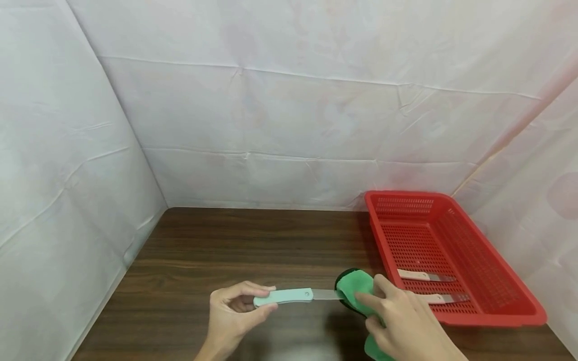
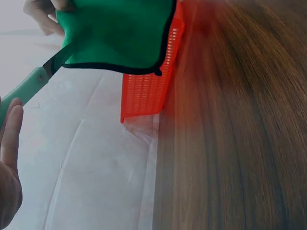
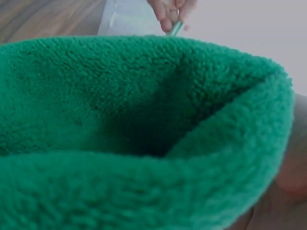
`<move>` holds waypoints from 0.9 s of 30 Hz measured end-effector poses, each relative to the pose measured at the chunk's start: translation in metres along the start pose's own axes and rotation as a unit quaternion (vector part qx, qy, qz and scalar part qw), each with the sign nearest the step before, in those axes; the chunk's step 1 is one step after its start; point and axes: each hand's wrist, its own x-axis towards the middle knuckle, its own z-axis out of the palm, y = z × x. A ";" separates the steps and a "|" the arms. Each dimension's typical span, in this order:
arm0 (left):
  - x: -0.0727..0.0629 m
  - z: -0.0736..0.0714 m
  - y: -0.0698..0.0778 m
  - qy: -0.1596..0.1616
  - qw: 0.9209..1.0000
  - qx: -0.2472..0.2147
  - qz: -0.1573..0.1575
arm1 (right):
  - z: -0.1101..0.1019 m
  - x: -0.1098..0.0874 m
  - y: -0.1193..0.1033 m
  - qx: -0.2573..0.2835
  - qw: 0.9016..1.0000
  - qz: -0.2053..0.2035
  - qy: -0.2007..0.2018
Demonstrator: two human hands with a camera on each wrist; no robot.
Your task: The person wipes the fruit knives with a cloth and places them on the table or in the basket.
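My left hand (image 1: 237, 312) pinches the pale green handle of a knife (image 1: 284, 296) between thumb and fingers, with the blade pointing right. A fluffy green cloth (image 1: 354, 287) with a black edge covers the blade's tip. My right hand (image 1: 399, 313) grips this cloth from the right, its fingers against the blade end. In the left wrist view the blade runs up to the cloth (image 2: 120, 33), which hangs down in a flap. Folds of the cloth (image 3: 144, 105) fill most of the right wrist view and hide much of the right hand.
A red plastic basket (image 1: 501, 265) stands at the right of the dark wooden table (image 1: 217, 240). Inside lie two knives with pale handles, one knife (image 1: 413, 274) behind the other knife (image 1: 435, 299). White sheeting (image 1: 271, 110) rises behind the table and at both sides.
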 end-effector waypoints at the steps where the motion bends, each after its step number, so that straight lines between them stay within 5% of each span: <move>1: 0.000 0.000 0.000 0.003 1.000 -0.002 -0.003 | -0.001 -0.001 0.001 -0.004 1.000 0.008 -0.002; 10: 0.000 0.000 -0.003 0.016 0.999 0.004 -0.033 | -0.006 -0.008 0.007 -0.027 0.999 0.029 0.025; 19: 0.001 -0.001 -0.006 0.030 0.995 -0.022 -0.094 | -0.006 -0.009 0.007 -0.013 0.998 0.050 0.023; 27: 0.002 -0.006 -0.006 -0.025 0.992 -0.028 -0.117 | -0.004 -0.010 0.008 -0.001 0.998 0.061 0.019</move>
